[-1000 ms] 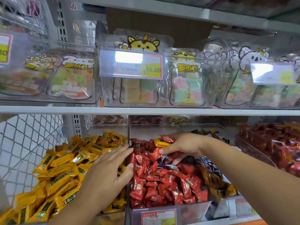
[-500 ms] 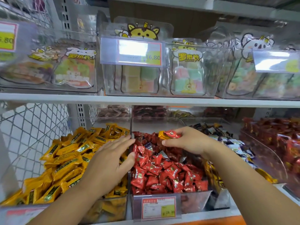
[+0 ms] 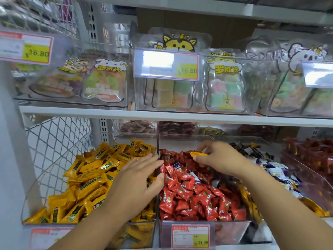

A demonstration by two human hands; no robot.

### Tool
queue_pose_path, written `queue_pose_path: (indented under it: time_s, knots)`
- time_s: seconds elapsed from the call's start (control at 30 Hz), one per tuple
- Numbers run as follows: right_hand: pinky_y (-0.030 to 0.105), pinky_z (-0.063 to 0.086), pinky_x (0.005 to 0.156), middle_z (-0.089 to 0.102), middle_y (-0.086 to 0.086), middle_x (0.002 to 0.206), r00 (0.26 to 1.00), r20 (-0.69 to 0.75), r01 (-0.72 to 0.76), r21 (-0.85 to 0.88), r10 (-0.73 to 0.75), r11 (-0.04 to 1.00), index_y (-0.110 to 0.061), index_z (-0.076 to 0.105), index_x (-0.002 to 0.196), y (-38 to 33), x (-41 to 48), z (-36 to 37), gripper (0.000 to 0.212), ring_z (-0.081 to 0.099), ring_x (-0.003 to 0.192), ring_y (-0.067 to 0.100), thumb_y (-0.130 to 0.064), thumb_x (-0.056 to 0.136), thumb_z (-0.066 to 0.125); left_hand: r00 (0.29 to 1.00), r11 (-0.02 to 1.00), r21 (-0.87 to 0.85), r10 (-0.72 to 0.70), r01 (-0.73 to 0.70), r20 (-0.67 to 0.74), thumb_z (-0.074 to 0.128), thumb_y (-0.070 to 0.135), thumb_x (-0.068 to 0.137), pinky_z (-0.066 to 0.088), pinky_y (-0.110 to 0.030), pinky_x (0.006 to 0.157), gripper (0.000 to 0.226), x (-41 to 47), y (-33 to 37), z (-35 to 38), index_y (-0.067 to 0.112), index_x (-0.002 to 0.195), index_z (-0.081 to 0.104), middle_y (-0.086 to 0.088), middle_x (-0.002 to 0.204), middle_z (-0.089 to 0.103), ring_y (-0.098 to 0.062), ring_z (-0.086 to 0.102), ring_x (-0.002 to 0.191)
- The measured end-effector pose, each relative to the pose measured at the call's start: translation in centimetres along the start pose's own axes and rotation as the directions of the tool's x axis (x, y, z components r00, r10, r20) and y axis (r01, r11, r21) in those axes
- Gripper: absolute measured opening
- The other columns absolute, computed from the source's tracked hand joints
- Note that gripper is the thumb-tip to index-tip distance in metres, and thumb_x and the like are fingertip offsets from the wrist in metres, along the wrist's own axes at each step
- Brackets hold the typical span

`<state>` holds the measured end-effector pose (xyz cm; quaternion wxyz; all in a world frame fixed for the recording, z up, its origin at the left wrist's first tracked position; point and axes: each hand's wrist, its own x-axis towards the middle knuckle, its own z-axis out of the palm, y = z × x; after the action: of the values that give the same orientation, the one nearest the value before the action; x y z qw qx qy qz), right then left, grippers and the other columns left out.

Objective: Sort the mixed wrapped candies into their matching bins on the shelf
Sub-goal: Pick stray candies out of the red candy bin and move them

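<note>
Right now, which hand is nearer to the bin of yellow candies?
Left. The left hand rests inside the yellow bin, by its right wall; the right hand pinches a yellow candy over the red bin.

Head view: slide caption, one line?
Right hand pinches a stray yellow candy over the red-candy bin; left hand rests on yellow candies.

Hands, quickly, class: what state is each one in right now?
Left hand: open, fingers straight, resting on the yellow candies.
Right hand: closed, pinching one yellow candy above the red candies.
</note>
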<state>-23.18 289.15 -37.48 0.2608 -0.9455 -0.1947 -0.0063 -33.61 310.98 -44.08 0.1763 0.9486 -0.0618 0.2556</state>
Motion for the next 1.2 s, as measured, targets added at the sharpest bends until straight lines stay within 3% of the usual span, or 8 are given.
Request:
queue_pose_path:
  time_s: [0.13,0.27,0.43,0.53,0.77,0.87,1.0,1.2]
  knots:
    - [0.025,0.049,0.080,0.070,-0.005,0.100,0.992,-0.074,0.121,0.239,-0.106,0.963,-0.028,0.068,0.103,-4.3,1.9,1.9,0.025,0.064,0.091,0.010,-0.039,0.082,0.072,1.000,1.000,0.013,0.004,-0.003,-0.024,0.013,0.067,0.080,-0.008,-0.004,0.104,0.069,0.0,0.0,-0.2,0.044,0.137,0.046,0.029,0.145,0.031,0.020,0.011,0.128]
    - [0.031,0.045,0.101,0.061,-0.011,0.127,0.959,0.139,0.187,0.351,-0.249,0.918,-0.036,0.062,0.121,-8.2,5.1,2.0,0.056,0.059,0.111,0.009,-0.063,0.073,0.068,0.999,0.999,0.038,0.000,0.001,-0.036,0.013,0.067,0.079,-0.006,-0.003,0.100,0.068,0.0,0.0,-0.4,0.048,0.135,0.047,0.031,0.144,0.035,0.020,0.015,0.123]
    - [0.027,0.055,0.079,0.064,-0.001,0.112,0.914,0.405,0.083,-0.161,-0.011,0.983,-0.019,0.059,0.127,-4.2,6.0,0.7,0.034,0.064,0.096,0.019,-0.031,0.096,0.056,0.999,0.999,0.032,0.006,-0.005,-0.038,0.010,0.069,0.077,-0.001,-0.003,0.100,0.070,0.1,-0.2,-0.5,0.050,0.136,0.044,0.039,0.137,0.029,0.021,0.016,0.123]
    - [0.031,0.050,0.091,0.062,0.001,0.125,0.910,0.413,0.109,-0.316,0.033,0.942,-0.020,0.058,0.130,-3.0,5.8,3.7,0.040,0.061,0.108,0.021,-0.037,0.094,0.058,0.999,1.000,0.009,0.007,-0.007,-0.050,0.014,0.068,0.078,0.001,-0.005,0.101,0.068,0.3,-0.2,-0.3,0.049,0.134,0.047,0.035,0.139,0.033,0.019,0.020,0.125]
    - [0.026,0.052,0.077,0.070,-0.001,0.095,0.989,0.150,0.012,-0.038,-0.006,0.999,-0.022,0.068,0.094,-1.8,5.8,1.8,0.010,0.063,0.080,0.011,-0.017,0.085,0.070,0.996,1.000,-0.005,0.029,-0.030,-0.079,0.015,0.067,0.079,0.000,0.000,0.096,0.067,0.2,-0.3,-0.3,0.047,0.132,0.051,0.034,0.139,0.036,0.022,0.016,0.123]
    - [0.022,0.054,0.058,0.062,-0.001,0.081,0.953,0.304,-0.006,-0.002,0.006,1.000,-0.020,0.058,0.094,-1.2,4.3,-0.9,0.018,0.061,0.063,0.010,-0.003,0.087,0.063,0.996,0.999,-0.025,0.019,-0.022,-0.088,0.022,0.064,0.081,0.006,-0.009,0.103,0.062,0.2,-0.4,-0.1,0.044,0.128,0.057,0.029,0.138,0.043,0.018,0.023,0.123]
    - [0.021,0.053,0.053,0.063,0.001,0.093,0.851,0.521,-0.014,-0.089,0.058,0.996,-0.014,0.060,0.118,-0.7,2.4,1.0,0.035,0.065,0.071,0.016,0.003,0.088,0.059,0.996,0.999,-0.031,0.013,-0.016,-0.091,0.021,0.065,0.080,0.010,-0.013,0.105,0.064,0.2,-0.2,0.0,0.043,0.127,0.058,0.029,0.137,0.042,0.017,0.025,0.124]
    - [0.034,0.057,0.059,0.064,0.006,0.094,0.922,0.387,0.110,-0.234,-0.011,0.966,-0.017,0.061,0.108,0.4,2.2,3.2,0.027,0.064,0.070,0.021,-0.001,0.087,0.058,0.996,0.999,-0.042,0.003,-0.006,-0.085,0.020,0.066,0.080,0.011,-0.015,0.107,0.066,0.1,-0.1,-0.1,0.041,0.128,0.057,0.028,0.137,0.042,0.016,0.025,0.124]
